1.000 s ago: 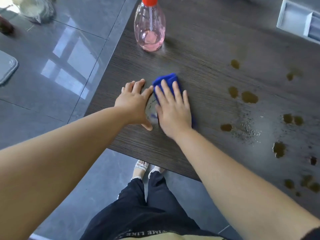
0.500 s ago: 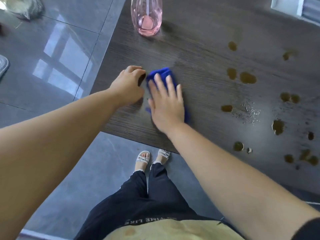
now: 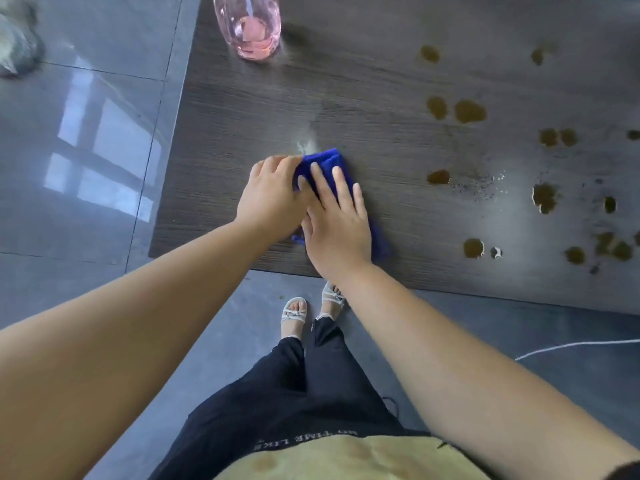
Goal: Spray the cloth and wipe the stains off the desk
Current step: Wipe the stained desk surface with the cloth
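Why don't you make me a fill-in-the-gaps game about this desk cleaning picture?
The cloth under the right hand is coloured ____.
The bottle standing on the desk holds ____ liquid.
The brown stains lie to the ____ of the cloth.
Missing words: blue; pink; right.
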Motion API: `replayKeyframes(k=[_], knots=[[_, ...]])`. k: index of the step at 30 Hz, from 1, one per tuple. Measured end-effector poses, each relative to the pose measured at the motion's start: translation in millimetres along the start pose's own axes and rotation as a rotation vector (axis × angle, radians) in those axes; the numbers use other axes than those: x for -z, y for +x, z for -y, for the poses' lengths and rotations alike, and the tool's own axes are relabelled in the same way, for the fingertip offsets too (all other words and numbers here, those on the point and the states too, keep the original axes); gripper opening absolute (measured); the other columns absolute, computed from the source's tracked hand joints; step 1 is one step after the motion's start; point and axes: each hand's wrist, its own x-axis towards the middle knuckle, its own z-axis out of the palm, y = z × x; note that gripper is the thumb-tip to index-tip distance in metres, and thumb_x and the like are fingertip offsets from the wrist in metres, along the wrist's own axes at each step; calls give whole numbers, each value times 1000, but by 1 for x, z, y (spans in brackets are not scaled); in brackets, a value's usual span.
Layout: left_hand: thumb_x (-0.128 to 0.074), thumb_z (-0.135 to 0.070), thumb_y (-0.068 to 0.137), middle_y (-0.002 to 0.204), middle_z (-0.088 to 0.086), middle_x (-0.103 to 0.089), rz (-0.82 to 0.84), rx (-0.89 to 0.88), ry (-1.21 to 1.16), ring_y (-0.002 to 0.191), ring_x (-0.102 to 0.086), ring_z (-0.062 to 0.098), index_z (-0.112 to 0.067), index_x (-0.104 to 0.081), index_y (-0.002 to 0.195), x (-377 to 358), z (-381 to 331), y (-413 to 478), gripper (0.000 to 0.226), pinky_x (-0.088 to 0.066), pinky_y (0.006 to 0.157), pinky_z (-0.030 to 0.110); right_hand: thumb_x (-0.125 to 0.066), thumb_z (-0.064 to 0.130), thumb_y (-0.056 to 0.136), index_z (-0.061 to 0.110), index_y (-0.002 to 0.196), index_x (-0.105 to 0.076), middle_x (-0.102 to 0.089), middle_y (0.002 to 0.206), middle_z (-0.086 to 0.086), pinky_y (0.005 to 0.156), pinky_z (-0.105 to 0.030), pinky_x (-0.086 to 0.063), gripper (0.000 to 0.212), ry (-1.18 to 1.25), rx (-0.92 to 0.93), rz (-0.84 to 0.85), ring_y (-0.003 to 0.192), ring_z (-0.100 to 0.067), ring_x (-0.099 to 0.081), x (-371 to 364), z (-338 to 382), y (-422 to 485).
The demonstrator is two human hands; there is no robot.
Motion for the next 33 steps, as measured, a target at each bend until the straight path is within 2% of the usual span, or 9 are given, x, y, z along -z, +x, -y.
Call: replayKeyframes(k=[3, 6, 10, 12, 18, 21, 24, 30, 33], knots=[[-47, -14, 87, 147, 5, -33, 33, -14, 51, 137, -20, 25, -16, -42, 138, -1, -3, -6, 52, -22, 110, 34, -32, 31, 94, 20, 142, -42, -35, 152, -1, 112, -48, -26, 51, -39, 168, 15, 140, -29, -30, -5, -37, -50], [-48, -21, 90, 150, 7, -24, 42, -34, 133, 141, -11, 27, -17, -41, 138, -8, -10, -13, 49, -17, 113, 40, -33, 31, 94, 19, 142, -43, -36, 151, -3, 109, -52, -32, 50, -32, 69, 10, 138, -32, -33, 2, -75, -66], [-45, -26, 93, 154, 6, -16, 6, -5, 135, 143, -3, 30, -18, -33, 142, -21, -25, -20, 51, -7, 116, 46, -29, 36, 101, 23, 152, -16, -6, 160, 0, 117, -49, -5, 54, 28, -252, 21, 147, -28, -2, 7, -42, -16], [-42, -26, 94, 153, 6, -17, -22, 11, 78, 143, -3, 28, -18, -34, 142, -26, -33, -25, 49, -7, 116, 45, -32, 36, 100, 21, 152, -11, -1, 160, 0, 116, -46, 0, 58, -1, -240, 16, 147, -27, 2, 3, -19, -9], [-42, -29, 95, 153, 7, -18, 22, -85, 162, 141, -6, 29, -16, -29, 144, -32, -37, -34, 53, -10, 116, 42, -33, 31, 92, 18, 140, -46, -40, 149, -2, 108, -49, -31, 51, -72, 70, -43, 136, -29, -38, -4, -71, -85], [-43, -31, 95, 154, 5, -17, 67, -142, 181, 142, -6, 30, -17, -29, 145, -41, -50, -35, 53, -12, 115, 45, -33, 33, 91, 16, 138, -49, -43, 146, -6, 104, -55, -38, 52, -42, -115, -102, 134, -33, -40, -1, -104, -78], [-42, -28, 95, 155, 2, -17, 35, -116, 134, 143, -5, 29, -17, -32, 143, -49, -62, -33, 50, -13, 116, 44, -24, 38, 89, 16, 141, -45, -37, 150, -5, 109, -52, -27, 60, 12, -347, -140, 138, -33, -33, 2, -79, -45], [-37, -24, 91, 152, 2, -24, -61, -55, 123, 139, -11, 31, -15, -42, 137, -54, -63, -36, 48, -18, 112, 41, -32, 33, 93, 19, 141, -43, -37, 150, -3, 111, -47, -26, 52, -81, 118, -85, 137, -29, -34, -8, -96, -101], [-39, -30, 91, 152, 5, -22, 12, -88, 202, 139, -12, 33, -16, -41, 137, -60, -71, -40, 48, -15, 113, 40, -35, 33, 92, 19, 141, -45, -40, 149, -4, 106, -51, -34, 51, -100, 25, -121, 135, -30, -37, -5, -155, -131]])
